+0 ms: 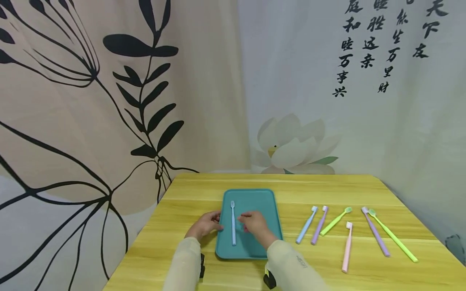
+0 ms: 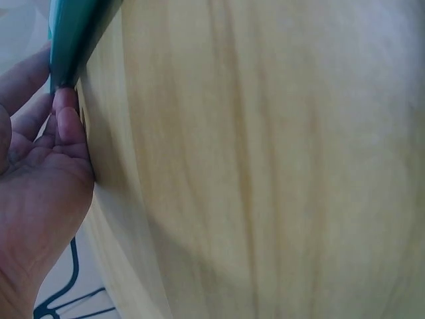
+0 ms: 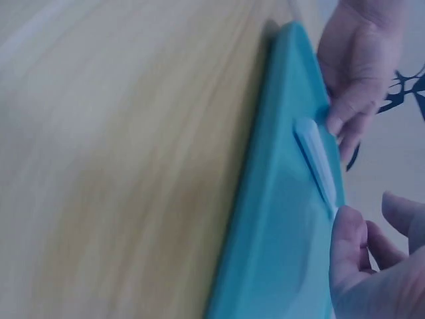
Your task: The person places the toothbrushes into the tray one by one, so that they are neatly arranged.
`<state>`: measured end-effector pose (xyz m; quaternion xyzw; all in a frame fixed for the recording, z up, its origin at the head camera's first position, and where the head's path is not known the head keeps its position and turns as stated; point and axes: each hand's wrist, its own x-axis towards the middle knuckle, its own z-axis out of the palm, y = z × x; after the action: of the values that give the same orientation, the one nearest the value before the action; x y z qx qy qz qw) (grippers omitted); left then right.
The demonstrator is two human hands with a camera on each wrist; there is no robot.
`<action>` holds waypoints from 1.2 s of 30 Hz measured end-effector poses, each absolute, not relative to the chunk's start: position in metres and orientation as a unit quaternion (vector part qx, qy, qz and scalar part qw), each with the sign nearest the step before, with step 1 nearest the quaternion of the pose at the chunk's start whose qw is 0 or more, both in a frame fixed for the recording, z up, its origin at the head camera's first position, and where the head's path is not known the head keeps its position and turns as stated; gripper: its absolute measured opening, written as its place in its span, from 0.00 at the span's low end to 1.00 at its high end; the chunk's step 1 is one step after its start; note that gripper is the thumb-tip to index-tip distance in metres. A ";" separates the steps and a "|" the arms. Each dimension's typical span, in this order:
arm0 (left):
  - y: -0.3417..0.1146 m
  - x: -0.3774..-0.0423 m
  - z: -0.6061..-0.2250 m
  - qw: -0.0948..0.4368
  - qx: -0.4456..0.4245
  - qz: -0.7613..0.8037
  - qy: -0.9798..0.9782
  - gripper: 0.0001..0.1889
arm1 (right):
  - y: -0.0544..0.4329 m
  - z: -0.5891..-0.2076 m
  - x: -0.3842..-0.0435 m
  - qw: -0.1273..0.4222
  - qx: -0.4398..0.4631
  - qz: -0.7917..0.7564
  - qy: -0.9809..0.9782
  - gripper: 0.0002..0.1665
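A teal tray [image 1: 255, 198] lies on the wooden table, with a light blue toothbrush [image 1: 234, 228] lengthwise in its left half, bristle end away from me. My left hand [image 1: 206, 224] grips the tray's left edge, thumb on the rim; in the left wrist view the fingers of the left hand [image 2: 46, 173] reach to the tray's side [image 2: 70, 46]. Over the middle of the tray hovers my right hand [image 1: 256, 225], fingers loosely bent, nothing between them. The right wrist view has its fingertips beside the toothbrush [image 3: 315, 156], apart from the thumb.
Right of the tray on the table [image 1: 298, 275] lie several toothbrushes: a blue one [image 1: 307, 224], a purple one [image 1: 319, 225], a green one [image 1: 335, 221], a pink one [image 1: 347, 248], another purple one [image 1: 376, 232] and another green one [image 1: 393, 236]. A printed curtain [image 1: 218, 101] hangs behind.
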<state>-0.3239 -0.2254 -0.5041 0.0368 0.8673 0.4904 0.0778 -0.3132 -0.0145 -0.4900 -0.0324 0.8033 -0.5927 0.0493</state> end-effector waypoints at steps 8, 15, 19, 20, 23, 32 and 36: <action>-0.231 -0.323 -0.506 0.072 0.026 0.495 0.865 0.32 | 0.014 -0.466 -0.311 0.079 -0.057 -0.620 0.778 0.22; -0.227 -0.322 -0.507 0.079 0.017 0.500 0.862 0.33 | 0.053 -0.452 -0.305 0.048 -0.066 -0.611 0.788 0.20; -0.225 -0.320 -0.506 0.081 0.028 0.501 0.861 0.32 | 0.086 -0.445 -0.300 0.037 -0.042 -0.623 0.780 0.20; -0.224 -0.319 -0.506 0.081 0.031 0.502 0.861 0.32 | 0.095 -0.444 -0.299 0.033 -0.033 -0.627 0.777 0.20; -0.222 -0.320 -0.507 0.082 0.035 0.505 0.858 0.32 | 0.121 -0.438 -0.295 0.032 -0.014 -0.638 0.770 0.21; -0.225 -0.328 -0.509 0.070 0.036 0.501 0.862 0.32 | 0.187 -0.424 -0.293 0.024 -0.003 -0.629 0.777 0.27; -0.224 -0.326 -0.506 0.073 0.036 0.506 0.859 0.32 | 0.220 -0.421 -0.293 0.009 0.008 -0.619 0.785 0.29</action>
<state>-0.3265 -0.2238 -0.5061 0.0355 0.8586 0.5062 0.0727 -0.2929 0.2203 -0.4211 0.0082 0.7849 -0.6195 0.0089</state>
